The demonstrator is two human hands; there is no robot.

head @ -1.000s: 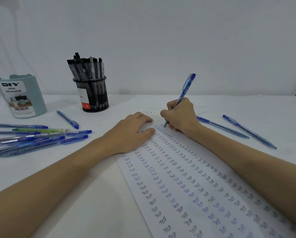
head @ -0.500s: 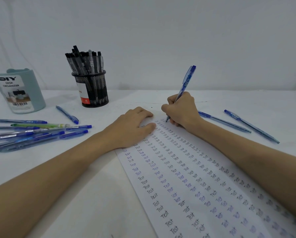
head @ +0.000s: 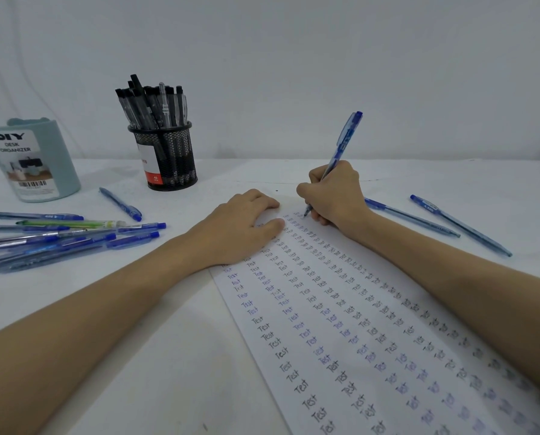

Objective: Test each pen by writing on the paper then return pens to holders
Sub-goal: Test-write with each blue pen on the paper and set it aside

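- I found the right hand pinching a translucent blue plastic click pen in a writing grip, fingers curled round the lower barrel. The tip met the white sheet of paper ruled with rows of handwritten "Test" at its far end.
- The pen's long axis rose from the tip up and to the right, away from me, clicker end highest.
- The left hand lay flat on the paper's far left corner, fingers relaxed, gripping nothing, just left of the pen tip.
- Relative to the paper, the pale teal plastic desk organiser stood well apart at far left; the black wire-mesh cup of black pens stood nearer, also far left.
- I judged the left hand nearer both holders, so returning the pen meant a reach leftward across the paper.
- A loose pile of blue pens lay left of the paper; two blue pens lay to its right.
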